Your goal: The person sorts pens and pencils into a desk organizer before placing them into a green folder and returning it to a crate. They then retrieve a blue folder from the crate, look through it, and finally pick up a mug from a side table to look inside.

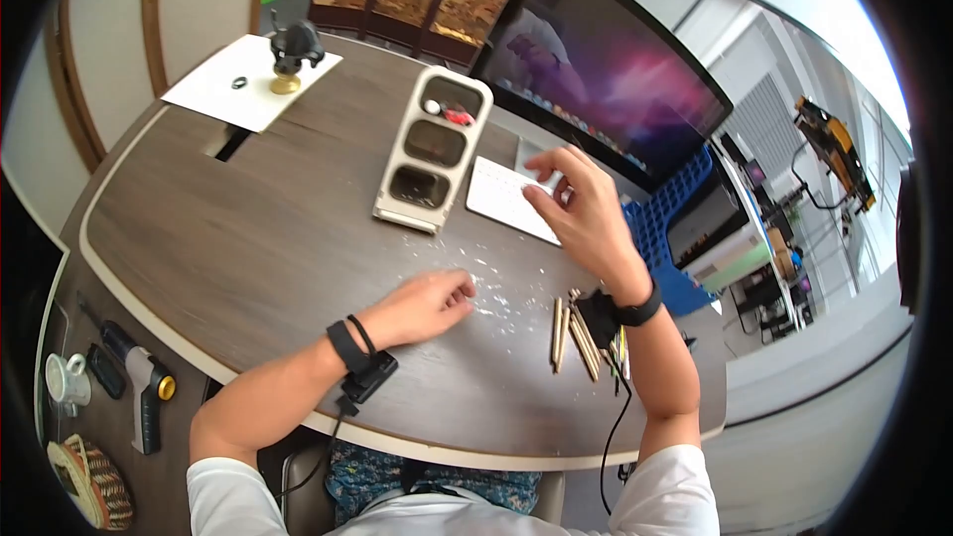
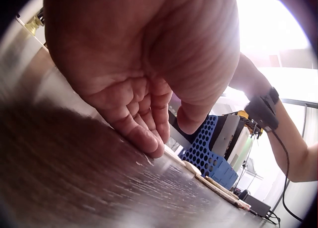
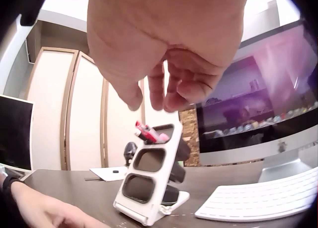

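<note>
A: Table (image 1: 258,238), clock positions in head view?
B: One monitor (image 1: 635,89), 2 o'clock. One holder (image 1: 428,165), 12 o'clock: off-white frame, rounded top, three dark compartments in line, leaning back; red item (image 1: 459,117) in the top one. One white keyboard (image 1: 496,197), 2 o'clock.
A: Hands, two?
B: Right hand (image 1: 586,208), 2 o'clock: raised near the keyboard, fingers bent, thumb apart, gripping nothing. Left hand (image 1: 427,308), 6 o'clock: fingers loosely curled, fingertips touching the table, gripping nothing.
A: Small parts?
B: Gold sticks (image 1: 558,335), 4 o'clock: several, overlapping, exact count unclear. White flecks (image 1: 491,300): many, scattered mid-table.
</note>
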The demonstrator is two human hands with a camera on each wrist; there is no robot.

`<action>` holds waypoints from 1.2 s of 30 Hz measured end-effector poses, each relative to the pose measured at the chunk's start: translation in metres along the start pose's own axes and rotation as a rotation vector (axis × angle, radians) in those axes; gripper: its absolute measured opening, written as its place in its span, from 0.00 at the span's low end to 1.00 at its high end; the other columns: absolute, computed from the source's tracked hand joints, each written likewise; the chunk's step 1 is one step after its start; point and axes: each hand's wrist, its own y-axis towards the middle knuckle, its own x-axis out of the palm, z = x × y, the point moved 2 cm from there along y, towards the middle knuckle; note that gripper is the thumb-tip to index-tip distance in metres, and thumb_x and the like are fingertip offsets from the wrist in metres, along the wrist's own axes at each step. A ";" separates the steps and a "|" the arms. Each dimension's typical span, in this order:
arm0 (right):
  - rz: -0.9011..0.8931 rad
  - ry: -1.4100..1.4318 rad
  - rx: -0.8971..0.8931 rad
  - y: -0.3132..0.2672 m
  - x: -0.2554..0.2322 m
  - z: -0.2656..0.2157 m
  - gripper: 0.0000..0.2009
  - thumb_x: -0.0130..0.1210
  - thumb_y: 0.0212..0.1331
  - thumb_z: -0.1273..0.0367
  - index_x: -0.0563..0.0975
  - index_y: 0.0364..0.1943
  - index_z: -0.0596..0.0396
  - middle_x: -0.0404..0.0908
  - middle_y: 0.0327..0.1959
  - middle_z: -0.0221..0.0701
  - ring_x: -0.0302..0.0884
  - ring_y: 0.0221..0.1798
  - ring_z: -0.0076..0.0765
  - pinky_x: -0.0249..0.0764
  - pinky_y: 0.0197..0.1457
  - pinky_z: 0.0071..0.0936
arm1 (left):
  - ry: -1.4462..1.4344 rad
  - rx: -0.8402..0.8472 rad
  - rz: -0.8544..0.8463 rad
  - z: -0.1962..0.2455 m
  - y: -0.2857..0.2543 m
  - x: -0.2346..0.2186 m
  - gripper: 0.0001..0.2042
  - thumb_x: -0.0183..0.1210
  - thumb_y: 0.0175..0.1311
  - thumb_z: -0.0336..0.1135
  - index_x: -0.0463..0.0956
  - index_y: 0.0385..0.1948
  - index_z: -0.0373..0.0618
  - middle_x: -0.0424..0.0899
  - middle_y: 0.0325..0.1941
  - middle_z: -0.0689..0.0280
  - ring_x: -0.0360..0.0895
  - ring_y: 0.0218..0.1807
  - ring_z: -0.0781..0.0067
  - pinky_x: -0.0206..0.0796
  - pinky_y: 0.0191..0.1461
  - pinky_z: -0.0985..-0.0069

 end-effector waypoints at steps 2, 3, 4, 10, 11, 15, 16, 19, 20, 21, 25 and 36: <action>-0.172 -0.177 0.182 -0.035 -0.028 0.021 0.13 0.69 0.63 0.67 0.84 0.47 0.60 0.85 0.35 0.41 0.82 0.30 0.39 0.78 0.39 0.35 | -0.014 -0.012 -0.030 0.008 0.000 -0.004 0.11 0.61 0.76 0.34 0.79 0.50 0.36 0.87 0.44 0.55 0.86 0.45 0.64 0.80 0.53 0.67; -0.234 -0.212 0.277 -0.056 -0.038 0.032 0.13 0.69 0.63 0.65 0.84 0.46 0.60 0.86 0.33 0.42 0.85 0.32 0.44 0.79 0.41 0.37 | -0.005 -0.026 -0.036 0.010 0.000 -0.005 0.11 0.61 0.76 0.34 0.79 0.50 0.36 0.87 0.44 0.56 0.86 0.46 0.65 0.79 0.53 0.68; -0.316 -0.250 0.388 -0.080 -0.045 0.055 0.14 0.69 0.63 0.63 0.85 0.44 0.59 0.87 0.35 0.43 0.87 0.33 0.49 0.80 0.42 0.40 | -0.007 -0.019 -0.055 0.011 0.000 -0.003 0.11 0.61 0.76 0.34 0.79 0.50 0.36 0.87 0.44 0.56 0.86 0.46 0.65 0.79 0.53 0.68; -0.289 -0.470 0.489 -0.219 -0.044 0.103 0.19 0.69 0.64 0.56 0.83 0.47 0.56 0.86 0.45 0.44 0.86 0.48 0.57 0.82 0.50 0.50 | -0.018 -0.101 -0.092 0.022 0.001 -0.005 0.11 0.61 0.76 0.32 0.79 0.52 0.36 0.85 0.44 0.61 0.83 0.44 0.72 0.77 0.52 0.73; -0.292 -0.473 0.491 -0.228 -0.042 0.098 0.19 0.69 0.63 0.55 0.82 0.46 0.56 0.85 0.44 0.43 0.86 0.48 0.56 0.81 0.50 0.50 | 0.002 -0.087 -0.131 0.026 0.003 -0.004 0.11 0.61 0.76 0.32 0.79 0.52 0.36 0.85 0.44 0.61 0.83 0.44 0.72 0.77 0.52 0.73; -0.248 -0.481 0.467 -0.252 -0.028 0.079 0.25 0.75 0.57 0.57 0.76 0.51 0.54 0.79 0.47 0.44 0.84 0.50 0.56 0.80 0.51 0.48 | 0.135 -0.117 -0.159 0.037 0.010 0.003 0.12 0.62 0.73 0.31 0.81 0.53 0.37 0.82 0.43 0.65 0.78 0.40 0.76 0.75 0.49 0.75; -0.192 -0.489 0.421 -0.254 -0.027 0.077 0.27 0.76 0.55 0.58 0.75 0.53 0.54 0.78 0.48 0.45 0.84 0.50 0.57 0.81 0.50 0.47 | 0.184 -0.126 -0.153 0.040 0.010 0.006 0.12 0.63 0.73 0.30 0.81 0.53 0.37 0.82 0.42 0.65 0.76 0.39 0.77 0.74 0.48 0.76; -0.085 -0.565 0.409 -0.254 -0.022 0.087 0.29 0.78 0.53 0.58 0.75 0.54 0.55 0.77 0.50 0.47 0.84 0.50 0.56 0.81 0.49 0.46 | 0.271 -0.106 -0.268 0.048 0.017 0.018 0.15 0.64 0.72 0.33 0.81 0.56 0.39 0.82 0.45 0.63 0.78 0.39 0.74 0.75 0.48 0.74; -0.065 -0.556 0.415 -0.253 -0.023 0.090 0.29 0.78 0.53 0.58 0.75 0.54 0.55 0.77 0.50 0.47 0.84 0.50 0.56 0.81 0.49 0.46 | 0.291 -0.113 -0.309 0.054 0.020 0.024 0.16 0.64 0.73 0.35 0.80 0.58 0.39 0.83 0.47 0.62 0.79 0.40 0.72 0.76 0.49 0.73; -0.107 -0.509 0.439 -0.251 -0.023 0.094 0.30 0.78 0.53 0.59 0.75 0.55 0.56 0.78 0.49 0.48 0.85 0.48 0.56 0.81 0.47 0.46 | 0.304 -0.101 -0.333 0.059 0.022 0.032 0.19 0.64 0.73 0.37 0.78 0.61 0.40 0.83 0.51 0.59 0.80 0.42 0.70 0.77 0.50 0.70; -0.198 -0.440 0.467 -0.239 -0.019 0.110 0.27 0.76 0.52 0.62 0.77 0.53 0.62 0.80 0.45 0.51 0.87 0.42 0.55 0.83 0.43 0.47 | 0.341 -0.062 -0.397 0.096 0.039 0.076 0.26 0.64 0.75 0.41 0.71 0.72 0.49 0.80 0.55 0.55 0.81 0.44 0.63 0.77 0.52 0.66; -0.115 -0.340 0.469 -0.248 -0.012 0.131 0.21 0.72 0.50 0.62 0.82 0.43 0.64 0.82 0.45 0.53 0.89 0.44 0.54 0.86 0.45 0.45 | 0.706 -0.002 -0.375 0.112 0.075 0.147 0.15 0.64 0.73 0.44 0.76 0.53 0.50 0.75 0.50 0.50 0.83 0.46 0.37 0.77 0.50 0.47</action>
